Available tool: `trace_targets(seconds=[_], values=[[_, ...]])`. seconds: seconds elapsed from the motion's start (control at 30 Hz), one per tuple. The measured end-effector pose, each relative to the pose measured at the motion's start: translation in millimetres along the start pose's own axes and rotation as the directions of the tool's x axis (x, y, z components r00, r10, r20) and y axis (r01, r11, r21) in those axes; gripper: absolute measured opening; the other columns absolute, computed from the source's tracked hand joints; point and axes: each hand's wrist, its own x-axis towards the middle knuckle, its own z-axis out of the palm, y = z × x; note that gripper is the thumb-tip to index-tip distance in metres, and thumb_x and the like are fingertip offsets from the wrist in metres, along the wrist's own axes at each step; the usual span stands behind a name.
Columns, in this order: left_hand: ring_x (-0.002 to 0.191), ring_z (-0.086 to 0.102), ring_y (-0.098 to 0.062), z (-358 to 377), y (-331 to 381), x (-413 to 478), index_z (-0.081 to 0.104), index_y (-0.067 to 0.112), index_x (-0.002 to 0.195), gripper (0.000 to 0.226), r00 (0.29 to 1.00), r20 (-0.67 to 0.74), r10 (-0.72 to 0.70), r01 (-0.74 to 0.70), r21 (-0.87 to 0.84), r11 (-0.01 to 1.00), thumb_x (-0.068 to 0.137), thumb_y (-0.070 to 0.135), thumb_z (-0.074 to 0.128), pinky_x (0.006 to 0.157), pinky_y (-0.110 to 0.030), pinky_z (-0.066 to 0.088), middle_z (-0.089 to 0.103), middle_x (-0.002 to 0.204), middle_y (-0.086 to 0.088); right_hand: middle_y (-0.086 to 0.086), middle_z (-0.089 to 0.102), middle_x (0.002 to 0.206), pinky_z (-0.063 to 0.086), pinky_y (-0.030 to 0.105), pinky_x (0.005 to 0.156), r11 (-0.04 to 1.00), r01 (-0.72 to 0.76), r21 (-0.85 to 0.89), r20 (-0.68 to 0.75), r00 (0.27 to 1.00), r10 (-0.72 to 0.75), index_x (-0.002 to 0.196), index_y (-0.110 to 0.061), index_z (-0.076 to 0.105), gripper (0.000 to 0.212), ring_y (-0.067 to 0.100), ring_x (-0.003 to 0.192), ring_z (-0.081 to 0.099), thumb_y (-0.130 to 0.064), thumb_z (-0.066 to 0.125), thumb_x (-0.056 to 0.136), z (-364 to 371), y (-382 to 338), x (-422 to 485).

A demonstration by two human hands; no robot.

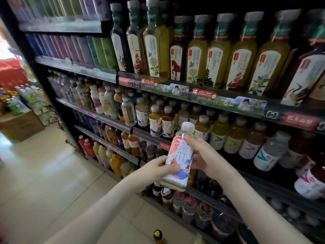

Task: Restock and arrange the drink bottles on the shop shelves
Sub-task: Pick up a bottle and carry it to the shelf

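Observation:
I hold a tea bottle [179,155] upright in front of the shelves; it has a white cap and a white label with orange and blue drawings. My left hand [156,170] grips its lower half, thumb across the label. My right hand [200,155] wraps around its right side near the shoulder. Just behind it, the middle shelf [147,135] carries a row of similar tea bottles [162,124] with white caps. To their right stand bottles with green, orange and teal V labels [233,138].
Tall square tea bottles [193,55] fill the upper shelf. Slim cans [73,48] line the top left shelves. Lower shelves hold juice and dark bottles [116,162]. A cardboard box [21,125] and water packs sit on the tiled floor at left. A yellow bottle cap [157,234] shows at bottom.

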Motion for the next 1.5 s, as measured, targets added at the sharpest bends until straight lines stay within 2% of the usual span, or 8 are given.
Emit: trace_targets(seconds=[0.27, 0.47, 0.67, 0.8, 0.9, 1.0, 1.37, 1.5], values=[[0.108, 0.064, -0.025, -105, -20, 69, 0.052, 0.023, 0.124, 0.05, 0.971, 0.224, -0.079, 0.076, 0.02, 0.997, 0.08, 0.042, 0.064, 0.102, -0.046, 0.045, 0.07, 0.114, 0.0, 0.02, 0.067, 0.115, 0.047, 0.057, 0.097, 0.952, -0.07, 0.298, -0.192, 0.972, 0.131, 0.117, -0.018, 0.062, 0.054, 0.036, 0.106, 0.065, -0.06, 0.042, 0.091, 39, 26, 78], [0.106, 0.065, -0.021, -161, -37, 111, 0.051, 0.026, 0.124, 0.056, 0.943, 0.325, -0.07, 0.059, 0.045, 0.997, 0.075, 0.046, 0.07, 0.1, -0.046, 0.047, 0.07, 0.114, 0.002, 0.01, 0.07, 0.113, 0.056, 0.037, 0.081, 0.968, -0.076, 0.24, -0.217, 0.967, 0.13, 0.125, -0.012, 0.053, 0.046, 0.025, 0.101, 0.068, -0.03, 0.065, 0.085, 74, 42, 114], [0.084, 0.059, 0.01, -177, -45, 131, 0.042, 0.042, 0.117, 0.051, 0.969, 0.18, 0.169, -0.243, 0.565, 0.788, 0.076, 0.053, 0.071, 0.075, -0.007, 0.045, 0.06, 0.093, 0.028, 0.008, 0.074, 0.099, 0.054, 0.052, 0.087, 0.993, -0.088, 0.083, -0.402, 0.908, 0.114, 0.108, -0.016, 0.066, 0.026, 0.029, 0.093, 0.07, -0.022, 0.072, 0.083, 103, 68, 142], [0.117, 0.05, -0.003, -196, -56, 159, 0.036, 0.038, 0.137, 0.063, 0.942, 0.185, 0.281, -0.336, 0.534, 0.776, 0.083, 0.055, 0.062, 0.096, -0.024, 0.044, 0.052, 0.127, 0.016, 0.01, 0.074, 0.096, 0.059, 0.032, 0.062, 0.996, 0.042, 0.083, -0.535, 0.845, 0.009, 0.109, -0.008, 0.063, 0.031, 0.021, 0.081, 0.072, -0.012, 0.073, 0.081, 102, 82, 156], [0.125, 0.043, -0.012, -213, -64, 187, 0.025, 0.029, 0.148, 0.069, 0.901, -0.067, 0.428, -0.316, 0.575, 0.755, 0.089, 0.044, 0.059, 0.097, -0.022, 0.039, 0.038, 0.142, 0.0, -0.002, 0.072, 0.096, 0.054, 0.016, 0.063, 0.992, 0.107, -0.063, -0.661, 0.741, -0.122, 0.113, -0.012, 0.059, 0.043, 0.004, 0.081, 0.07, -0.009, 0.078, 0.074, 92, 90, 169], [0.124, 0.041, -0.013, -223, -61, 211, 0.013, 0.026, 0.152, 0.077, 0.835, -0.236, 0.498, -0.294, 0.573, 0.765, 0.092, 0.034, 0.059, 0.089, -0.01, 0.028, 0.029, 0.15, -0.006, -0.005, 0.07, 0.1, 0.055, 0.026, 0.08, 0.983, 0.109, -0.147, -0.705, 0.685, -0.182, 0.114, -0.016, 0.058, 0.049, 0.003, 0.087, 0.068, -0.013, 0.081, 0.071, 83, 93, 180], [0.117, 0.053, -0.027, -215, -67, 247, 0.007, 0.032, 0.151, 0.081, 0.847, -0.225, 0.482, -0.32, 0.51, 0.799, 0.091, 0.028, 0.061, 0.083, -0.029, 0.048, 0.041, 0.143, -0.01, -0.005, 0.07, 0.105, 0.054, 0.031, 0.085, 0.962, 0.102, -0.254, -0.711, 0.654, -0.257, 0.118, -0.016, 0.058, 0.059, 0.007, 0.095, 0.067, -0.018, 0.086, 0.065, 78, 107, 195], [0.128, 0.044, -0.031, -198, -70, 236, 0.006, 0.03, 0.152, 0.081, 0.781, -0.233, 0.579, -0.365, 0.583, 0.726, 0.092, 0.021, 0.059, 0.083, -0.025, 0.045, 0.022, 0.153, -0.014, -0.01, 0.068, 0.106, 0.051, 0.025, 0.085, 0.937, 0.113, -0.332, -0.749, 0.572, -0.334, 0.12, -0.018, 0.056, 0.064, 0.0, 0.096, 0.064, -0.023, 0.087, 0.065, 79, 109, 196]])
